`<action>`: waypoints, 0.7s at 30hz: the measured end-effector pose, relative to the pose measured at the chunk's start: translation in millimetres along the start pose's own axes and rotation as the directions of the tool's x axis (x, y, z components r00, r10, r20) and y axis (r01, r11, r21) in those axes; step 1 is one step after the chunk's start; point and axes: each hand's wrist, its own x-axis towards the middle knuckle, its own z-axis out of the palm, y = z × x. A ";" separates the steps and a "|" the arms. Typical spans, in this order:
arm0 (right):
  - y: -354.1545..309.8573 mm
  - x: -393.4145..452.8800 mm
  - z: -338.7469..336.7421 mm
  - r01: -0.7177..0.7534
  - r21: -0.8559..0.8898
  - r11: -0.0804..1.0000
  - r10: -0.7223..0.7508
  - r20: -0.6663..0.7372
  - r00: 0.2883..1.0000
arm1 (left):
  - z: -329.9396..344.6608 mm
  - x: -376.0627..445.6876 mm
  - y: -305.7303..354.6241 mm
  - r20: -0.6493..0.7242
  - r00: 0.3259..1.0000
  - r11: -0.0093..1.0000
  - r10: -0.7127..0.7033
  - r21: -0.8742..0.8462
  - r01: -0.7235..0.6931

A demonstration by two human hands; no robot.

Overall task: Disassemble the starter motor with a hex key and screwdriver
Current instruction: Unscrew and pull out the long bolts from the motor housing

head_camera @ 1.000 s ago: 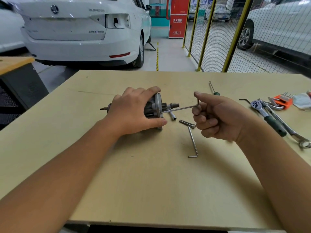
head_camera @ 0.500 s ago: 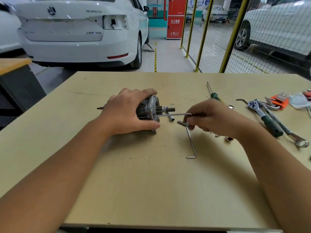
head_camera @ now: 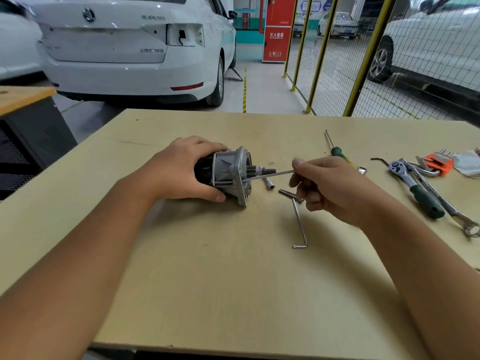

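Observation:
The starter motor (head_camera: pixel 231 172) lies on its side in the middle of the wooden table (head_camera: pixel 233 294), its silver flange and pinion facing right. My left hand (head_camera: pixel 179 175) grips the motor's black body from above. My right hand (head_camera: pixel 327 188) pinches a long hex key (head_camera: pixel 270 175) whose tip sits in the flange of the motor. A second hex key (head_camera: pixel 300 224) lies flat on the table just below my right hand. The green-handled screwdriver (head_camera: pixel 337 150) lies behind my right hand.
Two loose pins or sockets (head_camera: pixel 268 181) lie between motor and right hand. At the right lie a ratchet with a green grip (head_camera: pixel 415 189), a spanner (head_camera: pixel 452 211), an orange hex key set (head_camera: pixel 439 162) and a white cloth (head_camera: pixel 467 163). White car (head_camera: pixel 130 48) and wire fence (head_camera: pixel 363 61) beyond.
My right hand has turned the hex key, dropping from raised to low and coming back up. My left hand has slid back on the motor, baring more of the silver housing.

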 end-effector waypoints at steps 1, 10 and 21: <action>0.4 0.4 1.2 -0.012 0.011 1.000 0.012 -0.009 1.000 | 0.4 0.2 -0.9 0.001 1.000 1.000 -0.001 -0.003 0.001; -3.4 -3.2 2.3 0.326 -0.139 0.935 -0.333 -0.028 0.943 | 1.6 0.7 -1.8 -0.022 0.999 0.999 0.033 -0.026 -0.033; -9.9 -8.6 3.2 0.399 -0.225 0.889 -0.414 -0.022 0.910 | 3.8 2.1 -5.2 -0.042 0.998 0.998 0.051 -0.032 -0.053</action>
